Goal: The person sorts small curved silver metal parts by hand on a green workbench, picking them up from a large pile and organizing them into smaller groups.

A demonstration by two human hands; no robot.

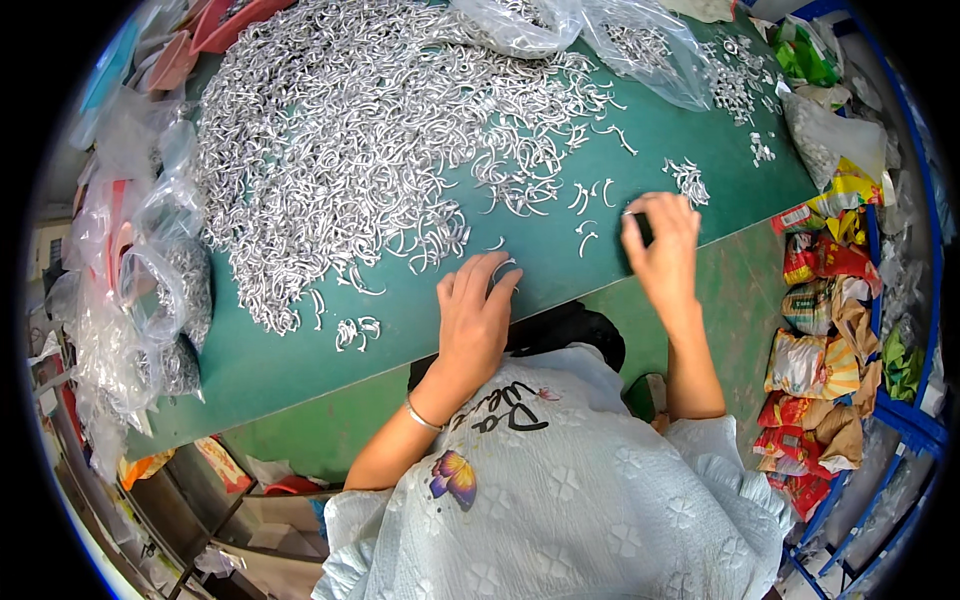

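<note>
A large heap of small curved silver metal pieces (pixel 340 130) covers much of the green table (pixel 560 265). At the near edge, my left hand (pixel 473 318) rests low over the table, its fingers bent. One curved silver metal piece (pixel 506 266) shows between its thumb and forefinger. To the right, my right hand (pixel 668 245) is closed around a small black object (pixel 641 231), mostly hidden by the fingers. A few loose curved pieces (pixel 587 238) lie between the hands, and a small pile (pixel 688 182) lies just beyond my right hand.
Clear plastic bags of metal pieces (pixel 640 50) sit at the far edge. More bags (pixel 180 290) crowd the left side. Smaller silver parts (pixel 738 85) lie far right. Colourful packages (pixel 812 365) are stacked by a blue rack (pixel 905 425) on the right.
</note>
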